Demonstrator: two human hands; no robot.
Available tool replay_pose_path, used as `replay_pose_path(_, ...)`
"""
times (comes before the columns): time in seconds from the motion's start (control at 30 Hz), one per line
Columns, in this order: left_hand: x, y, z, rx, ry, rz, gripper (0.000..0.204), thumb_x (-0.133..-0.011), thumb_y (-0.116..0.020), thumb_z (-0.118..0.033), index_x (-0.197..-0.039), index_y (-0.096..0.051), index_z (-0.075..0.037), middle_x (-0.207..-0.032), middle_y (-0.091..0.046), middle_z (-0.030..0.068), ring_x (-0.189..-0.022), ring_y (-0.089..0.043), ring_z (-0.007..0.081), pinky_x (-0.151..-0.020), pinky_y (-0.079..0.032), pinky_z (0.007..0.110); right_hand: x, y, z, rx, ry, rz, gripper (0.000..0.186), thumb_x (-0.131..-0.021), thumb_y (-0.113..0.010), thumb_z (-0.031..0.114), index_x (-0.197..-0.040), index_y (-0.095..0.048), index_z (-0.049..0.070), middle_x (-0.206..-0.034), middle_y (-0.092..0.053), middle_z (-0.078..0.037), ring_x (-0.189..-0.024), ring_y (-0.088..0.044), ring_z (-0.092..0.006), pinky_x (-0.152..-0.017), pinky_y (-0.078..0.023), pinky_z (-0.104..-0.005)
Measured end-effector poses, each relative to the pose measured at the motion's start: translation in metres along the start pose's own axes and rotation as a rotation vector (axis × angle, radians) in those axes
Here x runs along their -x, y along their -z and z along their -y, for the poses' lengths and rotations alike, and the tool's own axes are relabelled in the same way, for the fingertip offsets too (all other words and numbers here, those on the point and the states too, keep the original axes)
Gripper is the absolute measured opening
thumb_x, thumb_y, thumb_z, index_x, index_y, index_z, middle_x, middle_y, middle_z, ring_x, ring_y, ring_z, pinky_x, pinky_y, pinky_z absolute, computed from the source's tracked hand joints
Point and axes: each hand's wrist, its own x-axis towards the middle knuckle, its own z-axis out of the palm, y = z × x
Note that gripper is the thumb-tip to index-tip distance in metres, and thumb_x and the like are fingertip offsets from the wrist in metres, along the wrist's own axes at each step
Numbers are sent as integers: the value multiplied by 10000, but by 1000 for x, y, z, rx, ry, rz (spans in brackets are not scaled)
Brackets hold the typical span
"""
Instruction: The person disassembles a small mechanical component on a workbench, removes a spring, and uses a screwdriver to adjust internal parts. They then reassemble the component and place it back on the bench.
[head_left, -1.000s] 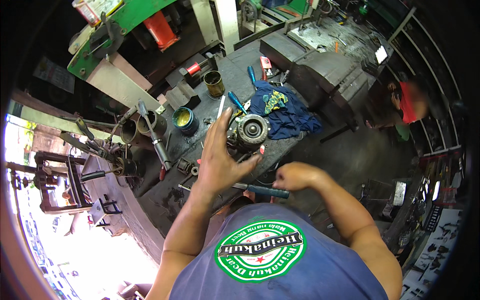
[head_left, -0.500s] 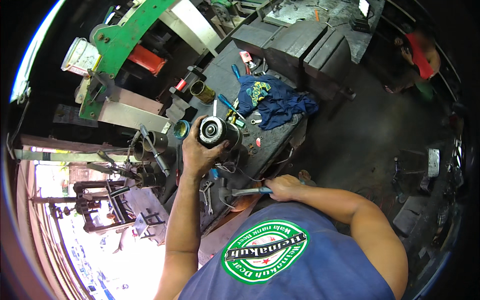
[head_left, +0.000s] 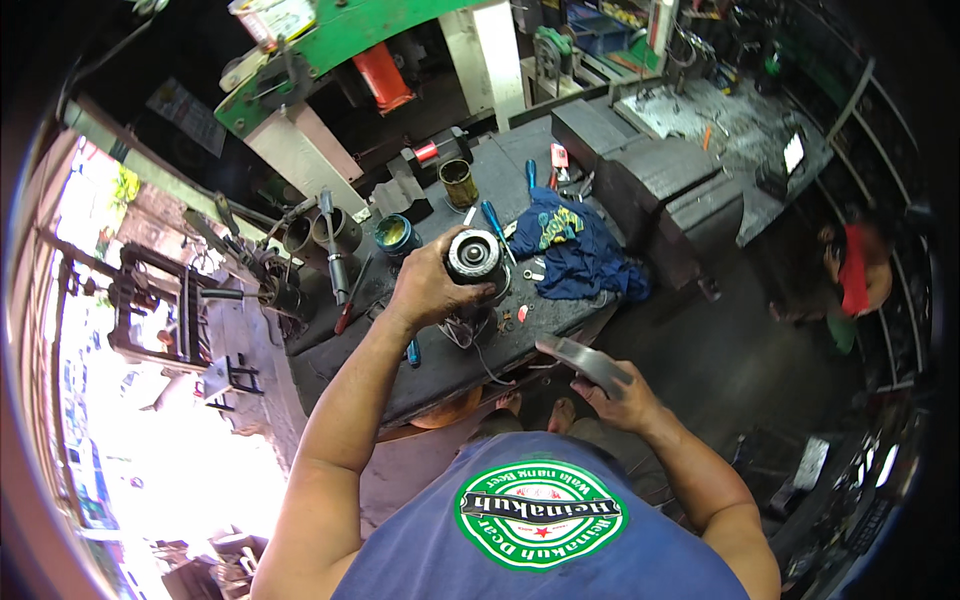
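My left hand grips a round metal housing with a ringed top and a centre hole, held upright over the dark workbench. In my right hand is a motion-blurred hammer, raised near the bench's front edge, a short distance right of the housing and apart from it. Beside the housing lie a blue crumpled cloth, blue-handled screwdrivers and small loose parts. An open pot of yellowish grease stands behind my left hand, near a grimy can.
A black metal block and a metal-topped table are at back right. Cylinders with tools stand at left. A green frame rises behind. A person in red is at far right; my bare feet show below the bench.
My right hand has lifted the hammer from lying nearly flat at the bench edge and turned its head toward the housing. My left hand has shifted slightly with the housing as the view moved.
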Motion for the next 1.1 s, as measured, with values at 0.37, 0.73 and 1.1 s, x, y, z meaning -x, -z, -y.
replay_pose_path(0.37, 5, 9, -4, 16, 8, 25, 833, -723, -984, -397, -1469, -700, -159, -1280, -811, 181, -1195, -774, 384, -1044, -602, 485, -191, 61, 127, 578, -42, -103, 344, -1111, -673, 316, -1259, -724, 10, -1094, -786, -269, -1031, -741, -518, -867, -580, -615)
replay_pose_path(0.73, 6, 9, 1, 46, -19, 11, 853, -715, -980, -378, -1483, -694, -144, -1263, -814, 188, -1199, -770, 390, -1048, -598, 484, -214, 55, 134, 589, -149, -22, 368, -1122, -648, 357, -1257, -751, 31, -1107, -784, -290, -1064, -740, -510, -913, -586, -611)
replay_pose_path(1.1, 5, 12, -2, 21, 20, 43, 871, -719, -987, -386, -1485, -688, -99, -1232, -820, 207, -1150, -799, 362, -1017, -613, 454, -164, 58, 146, 662, -165, 99, 411, -1123, -634, 393, -1178, -733, -3, -1006, -786, -281, -974, -766, -503, -845, -606, -621)
